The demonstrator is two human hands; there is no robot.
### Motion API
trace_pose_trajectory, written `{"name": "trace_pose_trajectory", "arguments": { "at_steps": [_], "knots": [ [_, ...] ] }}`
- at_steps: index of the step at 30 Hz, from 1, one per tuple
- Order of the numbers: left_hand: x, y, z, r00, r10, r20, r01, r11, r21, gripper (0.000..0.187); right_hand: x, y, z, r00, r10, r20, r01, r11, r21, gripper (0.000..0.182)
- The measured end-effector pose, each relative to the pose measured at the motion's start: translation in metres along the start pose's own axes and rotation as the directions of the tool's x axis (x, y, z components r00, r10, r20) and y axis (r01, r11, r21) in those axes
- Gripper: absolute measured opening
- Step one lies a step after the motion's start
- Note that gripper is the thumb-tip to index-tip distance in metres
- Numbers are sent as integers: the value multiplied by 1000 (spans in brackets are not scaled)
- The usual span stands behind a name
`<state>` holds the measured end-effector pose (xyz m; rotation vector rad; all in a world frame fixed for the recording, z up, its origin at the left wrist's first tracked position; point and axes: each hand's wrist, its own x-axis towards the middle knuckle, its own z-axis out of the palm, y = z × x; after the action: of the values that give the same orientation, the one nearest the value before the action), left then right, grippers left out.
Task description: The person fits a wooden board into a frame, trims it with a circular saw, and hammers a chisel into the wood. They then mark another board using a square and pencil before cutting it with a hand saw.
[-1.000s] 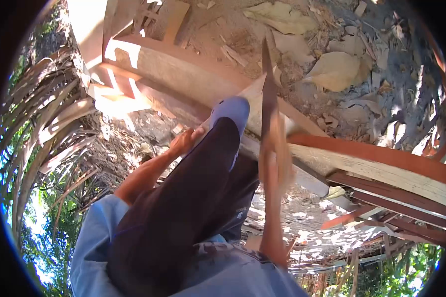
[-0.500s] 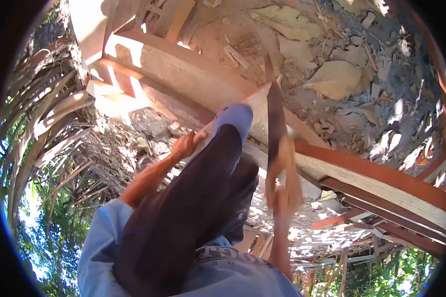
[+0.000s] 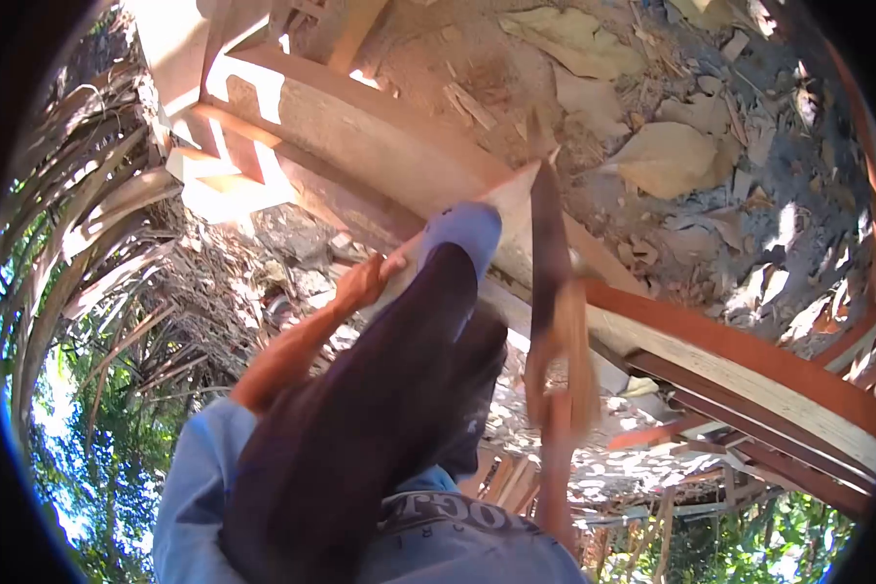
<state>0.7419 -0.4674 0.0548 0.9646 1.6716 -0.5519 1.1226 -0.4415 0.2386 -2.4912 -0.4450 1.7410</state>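
My right hand is closed around the handle of a long machete, its blade pointing up toward the pale cut end of a wooden plank. The hand is motion-blurred. My left hand grips the plank's lower edge just left of my raised knee. My leg in dark trousers runs up the middle, and my foot in a grey-blue shoe presses on the plank beside the blade.
More reddish planks lie to the right. Dry leaves and wood chips cover the dirt ground above. Dried palm fronds spread at the left, with green foliage at the lower left.
The machete and my right hand have dropped lower and shifted slightly right along the plank's cut end. My left hand keeps its hold, and the view has shifted a little.
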Motion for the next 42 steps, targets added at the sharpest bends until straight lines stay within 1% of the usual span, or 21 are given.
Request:
{"name": "trace_pose_trajectory", "arguments": {
  "at_steps": [2,4,6,9,13,15,17,20,23,25,26,28,29,30,31,32,33,35,37,39,42],
  "knots": [
    [-8,17,-6,998,-61,-2,61,998,2,81,144,-35,88,919,-390,-61,376,911,-166,28],
    [-9,16,-5,999,-52,-1,52,998,39,77,205,-89,121,862,-505,-46,499,861,-102,39],
    [-8,6,6,996,-83,-22,84,994,68,73,180,-66,91,894,-447,17,445,886,-126,32],
    [14,-18,14,997,37,-65,-35,999,31,75,36,13,4,934,-355,-43,351,933,-81,23],
    [-9,4,3,997,-66,29,66,998,-9,80,-37,4,-37,988,-148,38,148,989,-8,17],
    [9,-13,13,999,-24,-31,27,996,89,82,6,-4,-6,986,-165,29,166,986,-24,19],
    [0,-3,4,1000,-11,-21,11,999,37,85,139,-18,73,912,-410,11,402,888,-222,21],
    [1,-7,0,999,-51,15,51,999,17,84,225,-83,110,909,-391,145,413,890,-193,27],
    [2,-4,6,999,-38,0,38,999,39,84,125,-12,47,923,-377,74,384,904,-187,35],
    [3,-3,9,999,-31,7,31,999,42,85,-11,-3,-14,996,-76,51,81,990,-115,40],
    [2,-1,6,999,-41,17,41,998,41,86,-59,-11,-29,995,-103,-9,104,990,94,29],
    [0,1,4,998,-51,23,50,998,27,88,-60,-10,-29,963,-265,-38,268,958,105,31],
    [3,0,6,999,-43,16,43,999,32,88,2,15,0,875,-484,9,479,863,-161,29],
    [3,-3,6,999,-40,0,40,998,39,89,64,40,28,726,-685,58,629,627,-460,28],
    [1,2,2,1000,-24,-4,24,999,33,88,127,63,57,542,-834,101,657,346,-670,27],
    [-2,6,0,1000,-7,-8,7,1000,26,87,177,23,86,655,-745,126,666,490,-562,15],
    [-5,17,-8,997,-74,35,73,997,30,82,226,-19,115,753,-641,148,627,631,-457,19],
    [9,-11,-7,999,40,-37,-37,996,81,78,228,-46,107,813,-509,284,582,682,-444,23],
    [3,-26,24,987,151,-57,-146,985,90,74,225,26,84,794,-540,279,608,713,-350,24],
    [12,-17,14,994,98,-47,-94,992,82,72,84,17,38,905,-422,53,425,887,-183,23],
    [-2,6,3,1000,20,0,-20,998,65,68,-19,-3,-1,971,-237,-27,237,971,-12,22]
  ]
}}
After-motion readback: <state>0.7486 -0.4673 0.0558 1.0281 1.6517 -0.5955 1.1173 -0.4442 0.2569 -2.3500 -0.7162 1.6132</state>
